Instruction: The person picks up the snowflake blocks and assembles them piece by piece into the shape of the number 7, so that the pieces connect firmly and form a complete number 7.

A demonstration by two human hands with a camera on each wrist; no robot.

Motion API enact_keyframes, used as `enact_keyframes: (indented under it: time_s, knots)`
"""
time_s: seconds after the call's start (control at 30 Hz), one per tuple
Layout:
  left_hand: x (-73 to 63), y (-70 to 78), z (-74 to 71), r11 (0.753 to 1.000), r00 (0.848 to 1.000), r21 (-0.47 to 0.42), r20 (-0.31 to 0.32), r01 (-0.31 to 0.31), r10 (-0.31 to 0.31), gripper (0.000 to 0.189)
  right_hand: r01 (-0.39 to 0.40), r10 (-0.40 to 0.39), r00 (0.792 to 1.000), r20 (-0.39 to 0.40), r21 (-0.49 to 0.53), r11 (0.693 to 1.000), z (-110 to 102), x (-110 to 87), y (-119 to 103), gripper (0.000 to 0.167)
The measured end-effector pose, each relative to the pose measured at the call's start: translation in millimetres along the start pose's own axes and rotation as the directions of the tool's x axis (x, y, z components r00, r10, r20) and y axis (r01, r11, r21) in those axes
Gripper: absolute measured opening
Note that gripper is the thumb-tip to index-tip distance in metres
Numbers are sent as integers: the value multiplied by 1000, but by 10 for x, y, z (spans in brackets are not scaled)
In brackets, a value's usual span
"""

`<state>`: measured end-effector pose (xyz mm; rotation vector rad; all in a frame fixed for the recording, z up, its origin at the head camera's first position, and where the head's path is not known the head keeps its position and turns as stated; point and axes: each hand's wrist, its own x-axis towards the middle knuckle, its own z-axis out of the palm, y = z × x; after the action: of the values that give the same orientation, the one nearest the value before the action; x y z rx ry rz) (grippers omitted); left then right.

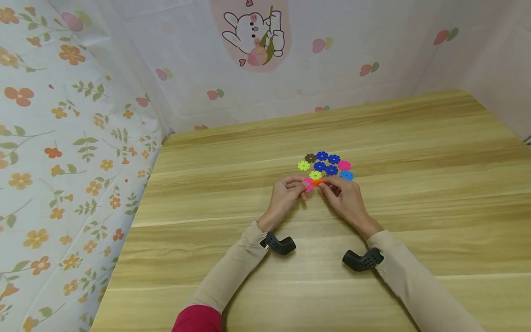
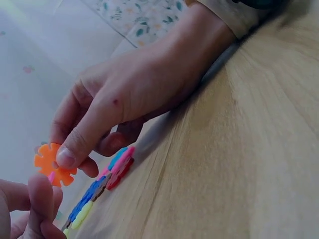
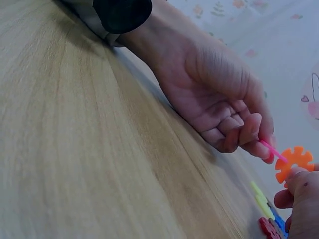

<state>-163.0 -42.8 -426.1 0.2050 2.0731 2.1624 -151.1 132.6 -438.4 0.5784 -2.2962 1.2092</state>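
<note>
Just below a group of flat flower-shaped discs, both hands meet over the table. My left hand (image 1: 286,196) pinches a pink notched disc (image 1: 308,185) between thumb and fingers. An orange notched disc (image 1: 317,182) is pinched by my right hand (image 1: 344,198). In the right wrist view the pink disc (image 3: 273,150) appears edge-on, its edge touching the rim of the orange disc (image 3: 283,168); how deep they fit together cannot be told. The left wrist view has the orange disc (image 2: 46,158) nearly face-on under the right thumb, while left fingers hide most of the pink one.
More notched discs lie flat beyond the hands: yellow-green (image 1: 303,165), brown (image 1: 310,158), several dark blue (image 1: 322,156), pink (image 1: 344,165) and light blue (image 1: 346,175). The wooden table (image 1: 207,198) meets a printed curtain (image 1: 332,60) at its back. Black devices (image 1: 362,260) sit on both wrists.
</note>
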Motion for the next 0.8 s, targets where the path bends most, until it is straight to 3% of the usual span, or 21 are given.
enact_keyframes:
  time_s: [0.33, 0.47, 0.63, 0.8]
  knots:
    - [-6, 37, -2, 998, 995, 58, 96, 27, -33, 23, 42, -42, 999, 19, -19, 999, -24, -11, 6, 10]
    - [-39, 195, 38, 997, 993, 77, 117, 8, -17, 25, 86, -86, 996, 1, -65, 994, -81, 0, 37, 14]
    - [-100, 322, 55, 996, 995, 79, 98, -37, 29, 21, 100, -108, 994, -33, -177, 979, -225, -18, 117, 9]
    - [-133, 291, 38, 997, 993, 62, 110, -40, 34, 20, 129, -117, 991, 60, -285, 950, -321, -97, 144, 12]
